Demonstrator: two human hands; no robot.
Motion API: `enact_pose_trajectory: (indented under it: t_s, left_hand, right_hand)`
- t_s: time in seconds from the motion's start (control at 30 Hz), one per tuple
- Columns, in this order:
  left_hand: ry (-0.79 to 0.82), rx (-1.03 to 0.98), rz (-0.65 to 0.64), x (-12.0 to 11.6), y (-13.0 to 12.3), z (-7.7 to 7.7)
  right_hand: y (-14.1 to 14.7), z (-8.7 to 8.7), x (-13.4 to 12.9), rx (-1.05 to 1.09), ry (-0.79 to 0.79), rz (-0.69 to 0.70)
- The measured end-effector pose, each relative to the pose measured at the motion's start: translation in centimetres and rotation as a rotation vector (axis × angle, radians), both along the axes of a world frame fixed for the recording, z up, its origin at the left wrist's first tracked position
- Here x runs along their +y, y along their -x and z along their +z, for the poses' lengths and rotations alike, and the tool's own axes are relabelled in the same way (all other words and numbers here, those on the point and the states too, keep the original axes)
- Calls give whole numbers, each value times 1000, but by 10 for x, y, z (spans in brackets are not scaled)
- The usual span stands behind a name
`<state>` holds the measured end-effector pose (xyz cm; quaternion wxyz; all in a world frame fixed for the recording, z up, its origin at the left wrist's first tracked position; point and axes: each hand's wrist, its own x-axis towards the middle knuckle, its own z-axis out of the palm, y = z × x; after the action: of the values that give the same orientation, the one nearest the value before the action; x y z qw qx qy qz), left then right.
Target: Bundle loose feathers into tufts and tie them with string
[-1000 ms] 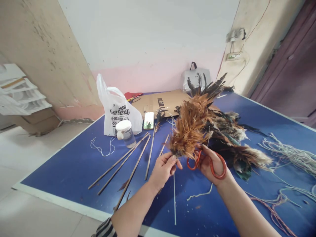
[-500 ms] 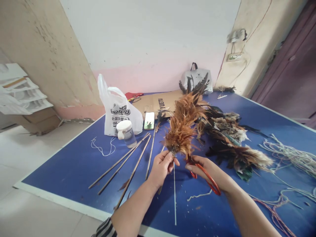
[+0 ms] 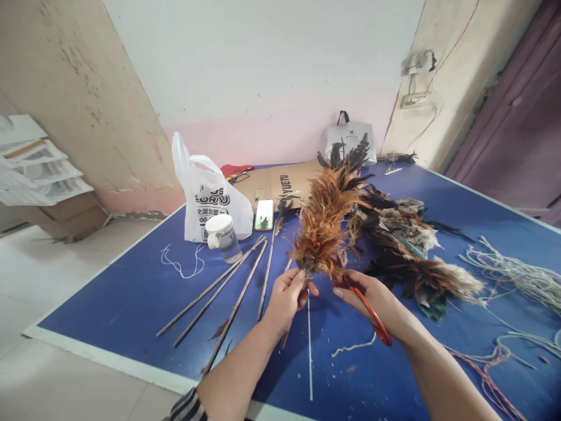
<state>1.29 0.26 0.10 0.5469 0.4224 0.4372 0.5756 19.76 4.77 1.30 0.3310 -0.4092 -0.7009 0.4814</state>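
Observation:
Near the middle of the blue table, my left hand [image 3: 290,293] is closed on the lower end of a brown feather bundle [image 3: 326,228]. The bundle rises away from me, orange-brown low down and with dark feathers at its far tip. My right hand [image 3: 366,295] is closed round red-handled scissors [image 3: 372,313] beside the bundle's lower right side; the blades are hidden by hand and feathers. A short piece of pale string [image 3: 354,348] lies on the table below my right hand.
Several thin sticks [image 3: 236,304] lie to the left. Behind them stand a lidded cup [image 3: 223,238], a white plastic bag [image 3: 210,199] and a phone [image 3: 264,215]. Dark and pale feathers [image 3: 412,245] lie right of the bundle, with tangled string [image 3: 517,275] at the far right.
My right hand and the scissors have turned slightly, and less of the red handle shows. The feather bundle has shifted a little. My left hand keeps its hold.

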Motion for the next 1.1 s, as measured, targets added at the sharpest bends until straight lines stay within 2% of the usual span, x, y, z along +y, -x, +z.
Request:
enact_pose_trajectory:
  t_s: [0.1, 0.17, 0.37, 0.67, 0.83, 1.0, 1.1]
  left_hand:
    - [5, -5, 20, 1, 0, -1]
    - [4, -6, 28, 1, 1, 0]
    - [17, -47, 28, 2, 0, 0]
    - [36, -72, 43, 5, 2, -6]
    - [75, -98, 63, 5, 1, -8]
    - [46, -98, 17, 2, -3, -2]
    - [45, -84, 3, 1, -2, -2]
  right_hand:
    - [-3, -2, 4, 4, 3, -144]
    - [-7, -4, 8, -38, -21, -184]
    - [-23, -5, 10, -336, -155, -69]
    - [-23, 7, -7, -373, -219, 120]
    - [-14, 13, -11, -530, -234, 185]
    - [-12, 3, 0, -589, -244, 4]
    - [-17, -3, 8, -654, -243, -152]
